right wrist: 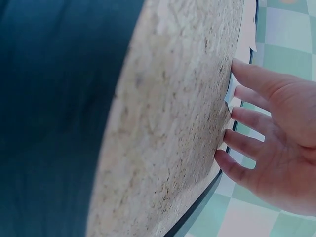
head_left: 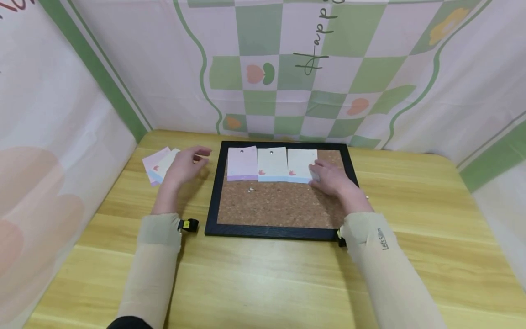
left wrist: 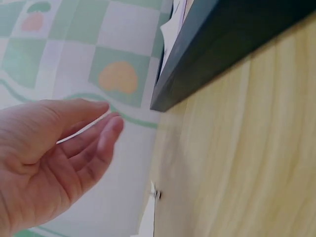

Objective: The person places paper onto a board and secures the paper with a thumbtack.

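A black-framed corkboard (head_left: 279,205) lies on the table. Along its top sit a purple-edged note sheet (head_left: 242,162), a blue-edged note sheet (head_left: 271,160) and a similar right-hand sheet (head_left: 299,164). The first two each carry a pushpin near the top. My right hand (head_left: 330,177) touches the lower right edge of the right-hand sheet; its spread fingertips (right wrist: 226,157) reach the cork in the right wrist view. My left hand (head_left: 186,165) hovers left of the frame, loosely bent with nothing in it. It partly covers loose note sheets (head_left: 154,162).
Small pale pins (head_left: 250,189) lie on the cork below the sheets. A tiny white piece (head_left: 367,197) lies right of the frame on the wooden table (head_left: 263,278). A patterned cloth (head_left: 296,105) hangs behind the table's back edge.
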The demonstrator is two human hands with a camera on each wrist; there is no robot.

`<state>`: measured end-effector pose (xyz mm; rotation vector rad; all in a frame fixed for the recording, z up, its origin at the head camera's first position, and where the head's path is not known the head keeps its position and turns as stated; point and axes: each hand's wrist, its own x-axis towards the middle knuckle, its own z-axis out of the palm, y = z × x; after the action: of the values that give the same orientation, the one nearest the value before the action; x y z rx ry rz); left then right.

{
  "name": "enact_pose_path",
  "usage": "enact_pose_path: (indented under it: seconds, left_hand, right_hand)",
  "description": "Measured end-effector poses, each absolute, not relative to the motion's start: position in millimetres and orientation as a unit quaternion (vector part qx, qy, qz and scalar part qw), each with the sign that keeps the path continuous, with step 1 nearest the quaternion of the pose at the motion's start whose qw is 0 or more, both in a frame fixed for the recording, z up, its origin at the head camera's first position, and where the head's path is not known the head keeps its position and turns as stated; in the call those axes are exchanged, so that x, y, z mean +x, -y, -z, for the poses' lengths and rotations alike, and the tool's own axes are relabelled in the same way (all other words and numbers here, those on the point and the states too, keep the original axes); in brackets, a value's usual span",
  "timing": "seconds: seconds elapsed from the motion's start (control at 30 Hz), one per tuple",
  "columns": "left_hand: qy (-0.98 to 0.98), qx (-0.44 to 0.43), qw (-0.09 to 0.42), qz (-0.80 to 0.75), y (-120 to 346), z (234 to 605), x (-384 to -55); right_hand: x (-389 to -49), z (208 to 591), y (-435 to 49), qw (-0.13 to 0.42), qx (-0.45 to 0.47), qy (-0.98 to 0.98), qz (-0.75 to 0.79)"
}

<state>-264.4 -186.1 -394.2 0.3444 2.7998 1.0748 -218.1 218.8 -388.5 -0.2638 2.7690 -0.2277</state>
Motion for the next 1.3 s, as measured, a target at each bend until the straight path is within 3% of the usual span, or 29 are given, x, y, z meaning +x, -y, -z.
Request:
enact_pose_path:
  seconds: [0.13, 0.3, 0.73, 1.3]
  left_hand:
    - [-0.924, 0.071, 0.01, -0.375, 193.5, 395.3, -266.9]
    - [-0.92, 0.031, -0.01, -0.391, 198.1, 399.8, -269.0]
    - [-0.939, -0.014, 0.086, -0.331, 214.0, 399.2, -260.7]
    - [-0.955, -0.015, 0.077, -0.286, 215.6, 408.1, -260.3]
  right_hand:
    - [-217.3, 387.9, -219.5, 0.174, -0.096, -0.977, 0.077]
    - [-217.0, 387.5, -219.5, 0.18, -0.088, -0.976, 0.081]
    - [-215.5, 387.9, -220.1, 0.171, -0.095, -0.978, 0.075]
    - [-215.9, 392.5, -220.0, 0.172, -0.097, -0.977, 0.084]
